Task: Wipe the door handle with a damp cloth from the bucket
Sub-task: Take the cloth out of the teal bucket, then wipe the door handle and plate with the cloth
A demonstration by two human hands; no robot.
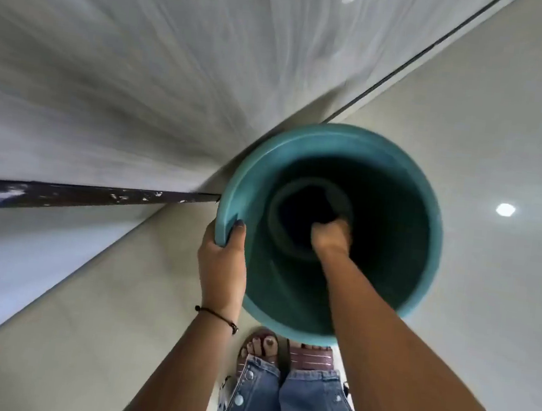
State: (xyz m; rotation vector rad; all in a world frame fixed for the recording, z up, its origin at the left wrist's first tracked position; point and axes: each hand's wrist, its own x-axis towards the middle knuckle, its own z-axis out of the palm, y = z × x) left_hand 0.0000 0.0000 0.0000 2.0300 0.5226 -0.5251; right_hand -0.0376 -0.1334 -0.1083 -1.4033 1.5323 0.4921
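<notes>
A teal bucket sits on the pale floor in the middle of the frame, right beside a grey door that fills the upper left. The left hand grips the bucket's rim on its left side, thumb inside and fingers wrapped outside. The right hand reaches deep down into the bucket, curled onto something dark at the bottom. It is too blurry to tell if that is the cloth. Feet in sandals stand at the bottom, just below the bucket.
</notes>
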